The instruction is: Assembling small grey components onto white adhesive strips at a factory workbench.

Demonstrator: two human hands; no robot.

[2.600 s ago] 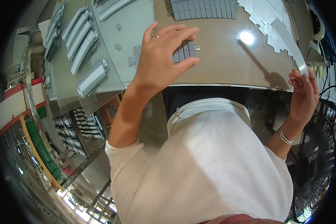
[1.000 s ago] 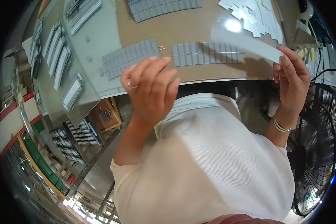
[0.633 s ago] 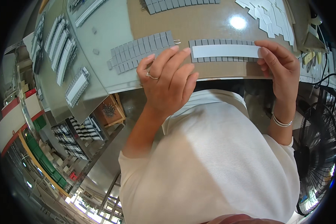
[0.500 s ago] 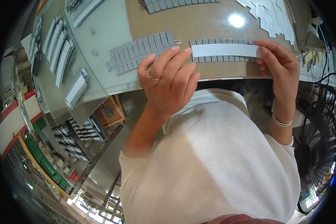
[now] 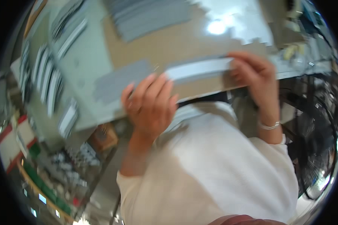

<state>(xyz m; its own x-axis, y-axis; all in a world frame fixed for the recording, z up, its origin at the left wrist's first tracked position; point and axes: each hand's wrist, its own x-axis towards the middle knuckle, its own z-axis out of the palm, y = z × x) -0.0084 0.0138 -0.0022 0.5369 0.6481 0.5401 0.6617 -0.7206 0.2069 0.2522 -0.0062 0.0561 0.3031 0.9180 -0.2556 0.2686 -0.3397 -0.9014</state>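
1. Pinching a white strip (image 5: 199, 68) between thumb and finger at its right end, the right hand (image 5: 258, 77) leaves most of it uncovered, seemingly so its edges can be sighted against the grey panel (image 5: 191, 78) beneath.
2. Thumb apart, the left hand (image 5: 150, 105) spreads at the strip's left end, perhaps as a guide; blur hides any contact.
3. Another grey panel (image 5: 120, 80) lies separately, leftward on the table (image 5: 193, 45).

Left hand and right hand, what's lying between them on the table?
In the head view, a white strip lies over a grey piece between the left hand and right hand.
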